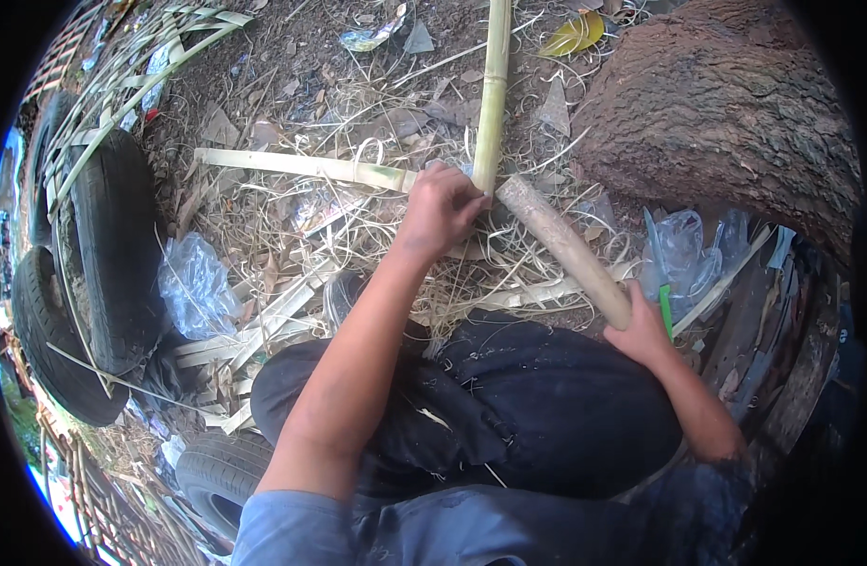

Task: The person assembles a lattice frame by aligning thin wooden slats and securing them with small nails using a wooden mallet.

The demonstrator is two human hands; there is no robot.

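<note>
My left hand [440, 209] is closed in a fist where two pieces of bamboo come together. A flat, pale bamboo strip [306, 166] runs from the left into its grip; the fingers hide that end. Against the fingertips stands the near end of a greenish bamboo pole [493, 104], which reaches away past the top of the picture. My right hand [641, 330] is wrapped round the near end of a thick, round wooden stick [567, 247]. That stick slants up to the left, its far end close to the bamboo pole.
Curly bamboo shavings [377, 236] litter the soil. A thick tree trunk [716, 104] lies at the right, with clear plastic bags [688, 250] and a green-handled blade [665, 309] below. Old tyres [117, 250], woven strips [141, 85] and another plastic bag [196, 283] are at the left.
</note>
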